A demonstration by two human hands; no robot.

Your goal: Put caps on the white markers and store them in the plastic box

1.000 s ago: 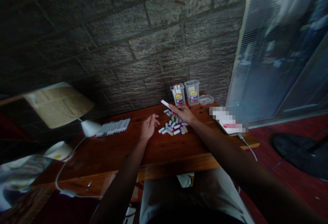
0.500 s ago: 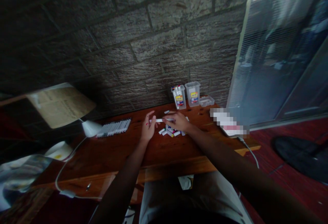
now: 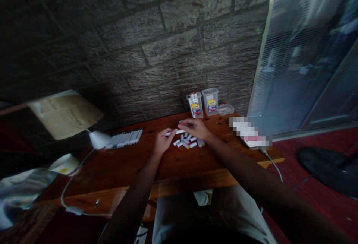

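A second ago the right hand alone held the white marker lifted above the loose pile, with the left hand open and empty beside it. Now the two hands have met, and the marker spans the gap between them. The right hand's fingers pinch one end and the left hand's fingers close narrowly on the other. It lies roughly level just above the desk, towards the back edge and just left of the pile of markers. So the marker looks shared between both hands rather than carried by one; whether its cap is on or coming off is too small to tell. The pile lies directly under and in front of the right hand, close enough that a lowered wrist could scatter it. Behind it, against the brick wall at the back edge, stand two clear boxes. The box with markers is on the left, the second box is just beside it, and a shallow clear tray sits to their right. Well to the left of the hands a neat row of markers lies flat, with a white lamp near the desk's left edge and its cable trailing towards the front. A pixelated white item sits near the right edge.
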